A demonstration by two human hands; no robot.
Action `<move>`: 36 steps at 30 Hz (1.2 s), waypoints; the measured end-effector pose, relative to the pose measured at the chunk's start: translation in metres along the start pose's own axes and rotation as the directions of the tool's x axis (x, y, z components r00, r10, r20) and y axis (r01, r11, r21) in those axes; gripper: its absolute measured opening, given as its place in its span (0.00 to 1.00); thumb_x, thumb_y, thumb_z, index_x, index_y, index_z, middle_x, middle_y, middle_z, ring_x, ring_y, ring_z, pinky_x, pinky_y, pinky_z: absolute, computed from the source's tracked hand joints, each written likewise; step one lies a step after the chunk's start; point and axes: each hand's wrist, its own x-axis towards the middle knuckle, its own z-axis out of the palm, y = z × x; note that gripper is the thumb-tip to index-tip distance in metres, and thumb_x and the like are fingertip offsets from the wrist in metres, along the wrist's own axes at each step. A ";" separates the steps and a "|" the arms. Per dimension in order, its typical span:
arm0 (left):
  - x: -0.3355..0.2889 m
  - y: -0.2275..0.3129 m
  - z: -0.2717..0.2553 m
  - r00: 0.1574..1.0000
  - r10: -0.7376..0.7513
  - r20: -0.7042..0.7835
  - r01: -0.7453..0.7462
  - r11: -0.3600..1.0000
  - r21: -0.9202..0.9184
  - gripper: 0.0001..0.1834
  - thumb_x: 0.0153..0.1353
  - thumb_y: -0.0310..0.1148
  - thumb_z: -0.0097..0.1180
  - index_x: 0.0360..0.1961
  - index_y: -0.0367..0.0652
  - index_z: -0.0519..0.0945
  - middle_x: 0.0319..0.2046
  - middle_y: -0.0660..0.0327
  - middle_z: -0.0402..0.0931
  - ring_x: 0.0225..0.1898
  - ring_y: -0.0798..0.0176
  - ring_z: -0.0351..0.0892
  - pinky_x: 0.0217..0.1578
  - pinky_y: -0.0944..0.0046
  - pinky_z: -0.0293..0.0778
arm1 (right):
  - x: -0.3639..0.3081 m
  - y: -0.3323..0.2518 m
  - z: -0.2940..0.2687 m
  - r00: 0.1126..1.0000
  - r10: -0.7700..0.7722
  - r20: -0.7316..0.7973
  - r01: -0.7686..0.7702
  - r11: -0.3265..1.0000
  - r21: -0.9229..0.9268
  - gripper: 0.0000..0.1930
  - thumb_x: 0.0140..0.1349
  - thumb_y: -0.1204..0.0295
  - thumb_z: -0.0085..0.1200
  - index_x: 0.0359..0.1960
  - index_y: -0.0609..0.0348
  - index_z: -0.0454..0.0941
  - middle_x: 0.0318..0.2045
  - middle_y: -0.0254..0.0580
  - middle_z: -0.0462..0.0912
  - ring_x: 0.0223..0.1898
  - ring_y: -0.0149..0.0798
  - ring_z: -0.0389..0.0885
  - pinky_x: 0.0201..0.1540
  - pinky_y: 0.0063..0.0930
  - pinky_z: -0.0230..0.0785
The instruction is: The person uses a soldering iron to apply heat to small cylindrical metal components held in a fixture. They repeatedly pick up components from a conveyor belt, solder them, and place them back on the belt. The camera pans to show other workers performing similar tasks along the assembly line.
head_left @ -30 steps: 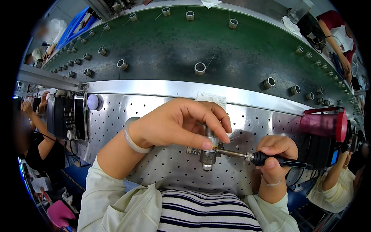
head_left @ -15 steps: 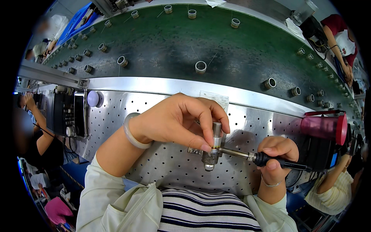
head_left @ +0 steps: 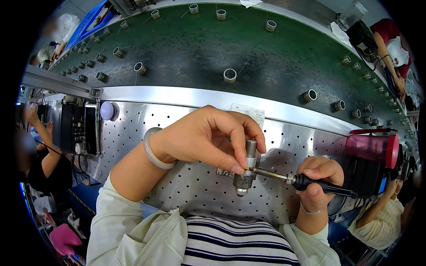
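Note:
In the middle, an upright metal cylinder (head_left: 251, 150) stands on a darker, round-ended metal base (head_left: 242, 181), with a thin yellowish line near their join. My left hand (head_left: 213, 137) reaches over from the left, thumb and index finger pinched together against the cylinder's side; whatever lies between them is too small to make out. Other fingers of that hand curl behind the cylinder. From the right, my right hand (head_left: 321, 175) grips the black handle of a soldering iron (head_left: 271, 174). Its tip touches or nearly touches the cylinder beside my left fingertips.
Beyond the perforated metal bench (head_left: 133, 133) runs a green conveyor belt (head_left: 182, 48) carrying several metal rings (head_left: 230, 76), some with fine wires. A lilac knob (head_left: 107, 111) is at the bench's left; a pink translucent cup (head_left: 370, 148) lies at its right. People work on both sides.
Hardly anything differs. The cylinder and both hands appear shifted very slightly to the right in the picture, with the same grips.

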 end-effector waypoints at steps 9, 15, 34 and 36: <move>0.002 0.012 0.008 0.993 -0.114 -0.027 0.111 0.990 -0.082 0.23 0.47 0.17 0.62 0.48 0.33 0.76 0.42 0.49 0.76 0.44 0.65 0.75 0.37 0.73 0.72 | 0.000 0.000 -0.003 0.998 -0.035 0.042 0.037 0.998 -0.045 0.12 0.47 0.77 0.65 0.32 0.68 0.75 0.22 0.43 0.77 0.20 0.34 0.74 0.23 0.23 0.64; 0.004 0.016 0.009 0.977 -0.213 -0.034 0.208 0.973 -0.099 0.33 0.49 0.20 0.63 0.59 0.30 0.66 0.39 0.50 0.78 0.38 0.73 0.75 0.31 0.79 0.70 | 0.001 0.001 -0.006 0.990 -0.106 0.097 0.116 0.988 -0.103 0.11 0.46 0.78 0.65 0.31 0.67 0.76 0.20 0.43 0.77 0.17 0.35 0.73 0.21 0.24 0.64; 0.001 0.007 -0.002 0.979 -0.182 -0.088 0.163 0.968 -0.193 0.35 0.45 0.23 0.67 0.57 0.29 0.68 0.41 0.50 0.77 0.41 0.64 0.77 0.39 0.72 0.75 | 0.002 -0.003 -0.004 0.993 -0.108 -0.055 0.107 0.994 -0.025 0.12 0.52 0.73 0.63 0.32 0.67 0.73 0.20 0.41 0.75 0.16 0.30 0.70 0.19 0.21 0.60; 0.000 0.005 -0.005 0.972 -0.231 -0.045 0.219 0.957 -0.192 0.32 0.46 0.23 0.66 0.55 0.29 0.70 0.42 0.49 0.77 0.41 0.63 0.77 0.40 0.70 0.75 | 0.003 -0.004 -0.004 0.995 -0.075 -0.068 0.073 0.997 -0.023 0.13 0.51 0.73 0.64 0.31 0.67 0.74 0.20 0.41 0.76 0.17 0.31 0.71 0.20 0.21 0.61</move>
